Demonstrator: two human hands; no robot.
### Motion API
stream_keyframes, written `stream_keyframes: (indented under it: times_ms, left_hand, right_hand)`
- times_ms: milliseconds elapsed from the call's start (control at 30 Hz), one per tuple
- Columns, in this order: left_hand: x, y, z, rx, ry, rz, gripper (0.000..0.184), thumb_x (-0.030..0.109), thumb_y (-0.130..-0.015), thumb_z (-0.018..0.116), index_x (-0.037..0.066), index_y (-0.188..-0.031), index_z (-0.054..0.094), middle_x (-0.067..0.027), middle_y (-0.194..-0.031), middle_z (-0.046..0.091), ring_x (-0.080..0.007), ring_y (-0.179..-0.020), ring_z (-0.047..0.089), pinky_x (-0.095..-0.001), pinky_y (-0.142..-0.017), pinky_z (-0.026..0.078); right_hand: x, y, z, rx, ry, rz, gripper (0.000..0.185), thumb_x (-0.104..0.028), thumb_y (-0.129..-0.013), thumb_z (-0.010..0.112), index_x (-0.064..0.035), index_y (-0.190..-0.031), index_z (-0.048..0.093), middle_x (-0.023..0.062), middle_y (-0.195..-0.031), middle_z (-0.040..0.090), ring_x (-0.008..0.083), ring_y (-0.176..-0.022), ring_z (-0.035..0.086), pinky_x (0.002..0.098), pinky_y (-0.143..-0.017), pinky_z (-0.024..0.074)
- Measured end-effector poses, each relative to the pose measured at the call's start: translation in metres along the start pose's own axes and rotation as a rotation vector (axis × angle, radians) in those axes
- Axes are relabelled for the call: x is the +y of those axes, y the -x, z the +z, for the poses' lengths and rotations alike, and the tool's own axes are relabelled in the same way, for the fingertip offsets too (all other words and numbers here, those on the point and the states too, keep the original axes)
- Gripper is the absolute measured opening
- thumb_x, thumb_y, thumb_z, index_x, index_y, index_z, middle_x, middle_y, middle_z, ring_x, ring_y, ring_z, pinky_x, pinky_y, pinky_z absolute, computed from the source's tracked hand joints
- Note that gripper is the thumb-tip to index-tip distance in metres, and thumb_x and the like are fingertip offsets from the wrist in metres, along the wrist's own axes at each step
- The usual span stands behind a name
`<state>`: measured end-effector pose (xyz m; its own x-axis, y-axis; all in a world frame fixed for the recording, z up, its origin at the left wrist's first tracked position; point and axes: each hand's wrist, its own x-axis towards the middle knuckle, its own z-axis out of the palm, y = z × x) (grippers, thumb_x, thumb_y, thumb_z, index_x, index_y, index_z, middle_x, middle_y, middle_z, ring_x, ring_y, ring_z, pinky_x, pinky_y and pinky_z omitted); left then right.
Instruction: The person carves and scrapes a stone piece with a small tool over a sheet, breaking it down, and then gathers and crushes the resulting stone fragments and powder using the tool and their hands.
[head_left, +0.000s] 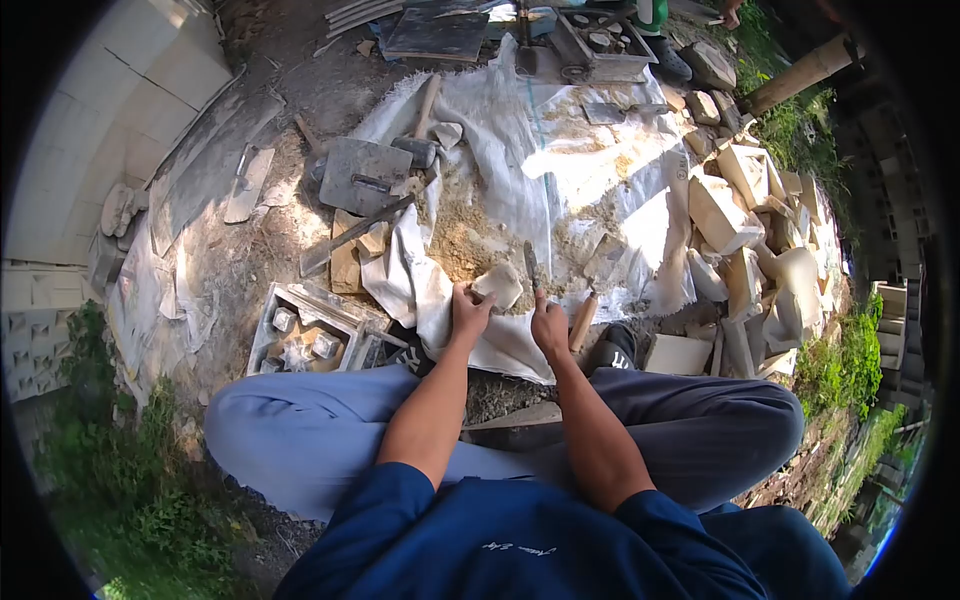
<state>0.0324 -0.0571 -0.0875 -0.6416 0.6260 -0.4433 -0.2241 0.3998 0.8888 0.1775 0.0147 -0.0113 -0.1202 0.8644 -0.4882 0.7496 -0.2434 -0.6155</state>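
My left hand [470,312] is closed on the near left edge of a pale, flat piece of stone [498,287], its thumb on the top face. In my right hand [548,325] is a narrow, dark-bladed hand tool [531,262], pointing away from me; whether it is a knife or a chisel I cannot make out. The blade stands just right of the stone, seemingly apart from it. Both hands are over a white woven sheet [500,150] strewn with sandy crumbs. A wooden handle [582,320] lies right of my right hand.
A wooden box [310,345] with pale blocks stands at left front. Beyond it lie a square metal trowel [365,178] and a hammer [421,140]. Cut stone blocks [725,215] are piled on the right. Another box [610,45] stands at the far edge, near another person's shoe [669,58].
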Motion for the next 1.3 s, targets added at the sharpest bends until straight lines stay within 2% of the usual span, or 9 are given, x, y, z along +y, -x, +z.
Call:
stream_keyframes:
  times_ms: [333,500,567,633,967,1033,1100,1233,1300]
  left_hand:
    - [0.009,-0.006,-0.01,-0.031,0.052,-0.012,0.047,0.009,-0.087,0.068,-0.005,-0.129,0.054,-0.0145,-0.102,0.068,-0.0188,-0.087,0.066,-0.032,-0.077,0.052]
    - [0.009,-0.009,-0.009,-0.007,-0.111,0.113,0.044,0.011,-0.086,0.067,-0.003,-0.127,0.058,-0.0137,-0.099,0.067,-0.0187,-0.084,0.064,-0.0346,-0.076,0.052]
    - [0.01,-0.009,-0.009,-0.013,-0.063,-0.019,0.044,0.011,-0.086,0.067,-0.001,-0.127,0.059,-0.0112,-0.093,0.065,-0.018,-0.079,0.061,-0.0345,-0.075,0.051]
    - [0.016,-0.006,-0.008,-0.01,-0.107,0.016,0.043,0.011,-0.086,0.067,0.0,-0.127,0.06,-0.0107,-0.093,0.065,-0.018,-0.079,0.061,-0.0338,-0.074,0.051]
    - [0.009,-0.009,-0.008,-0.059,-0.055,0.093,0.042,0.008,-0.09,0.065,0.001,-0.13,0.056,-0.0111,-0.109,0.067,-0.0161,-0.086,0.066,-0.0289,-0.079,0.051]
    - [0.023,0.002,-0.006,-0.025,0.171,-0.18,0.045,0.008,-0.086,0.068,-0.001,-0.129,0.057,-0.0112,-0.099,0.067,-0.0188,-0.087,0.064,-0.0315,-0.08,0.05]
    - [0.02,-0.002,-0.009,0.001,-0.071,0.049,0.045,0.01,-0.087,0.069,0.0,-0.129,0.056,-0.0108,-0.098,0.067,-0.0182,-0.086,0.063,-0.0316,-0.079,0.05]
    - [0.019,0.001,-0.009,0.01,-0.084,-0.013,0.043,0.011,-0.087,0.07,-0.001,-0.126,0.056,-0.0107,-0.098,0.067,-0.0175,-0.086,0.064,-0.0317,-0.077,0.051]
    - [0.014,-0.004,-0.006,0.008,0.064,-0.104,0.044,0.011,-0.087,0.07,-0.001,-0.127,0.055,-0.0121,-0.1,0.067,-0.019,-0.088,0.064,-0.0317,-0.08,0.05]
  right_hand:
    - [-0.016,0.011,-0.007,0.016,-0.077,-0.132,0.07,-0.051,-0.101,0.04,0.0099,-0.07,0.055,0.0302,-0.065,0.055,0.0444,-0.062,0.049,0.0535,-0.064,0.0367]
    - [-0.013,0.016,-0.002,0.067,-0.189,-0.345,0.058,-0.045,-0.103,0.039,0.0051,-0.089,0.064,0.0326,-0.075,0.06,0.0494,-0.074,0.06,0.0545,-0.067,0.0426]
    - [0.013,0.013,0.012,0.038,-0.1,-0.214,0.063,-0.046,-0.102,0.041,0.0087,-0.075,0.056,0.0329,-0.073,0.057,0.0467,-0.067,0.053,0.0518,-0.065,0.039]
    - [0.024,0.009,0.012,-0.049,0.156,-0.036,0.064,-0.049,-0.101,0.04,0.0091,-0.089,0.064,0.037,-0.08,0.06,0.0528,-0.089,0.06,0.0563,-0.08,0.0454]
    - [-0.016,0.011,-0.009,0.047,-0.294,-0.292,0.061,-0.048,-0.102,0.041,0.0062,-0.082,0.062,0.0316,-0.078,0.062,0.0489,-0.077,0.06,0.0526,-0.07,0.0438]
    - [0.004,0.013,0.005,-0.078,0.002,-0.082,0.064,-0.051,-0.101,0.041,0.0065,-0.088,0.065,0.0342,-0.083,0.063,0.0498,-0.086,0.063,0.0532,-0.077,0.046]
    - [0.015,0.01,0.011,-0.109,0.12,-0.08,0.068,-0.054,-0.1,0.039,0.0071,-0.089,0.068,0.0366,-0.087,0.063,0.0513,-0.094,0.062,0.0537,-0.082,0.0464]
    - [0.007,0.004,0.006,-0.024,0.003,-0.062,0.075,-0.056,-0.1,0.037,0.0095,-0.074,0.06,0.034,-0.074,0.06,0.0497,-0.075,0.059,0.0556,-0.072,0.0419]
    - [-0.023,0.011,-0.01,0.036,-0.168,-0.164,0.071,-0.054,-0.101,0.037,0.0062,-0.067,0.051,0.022,-0.059,0.051,0.0348,-0.058,0.048,0.0507,-0.061,0.0365]
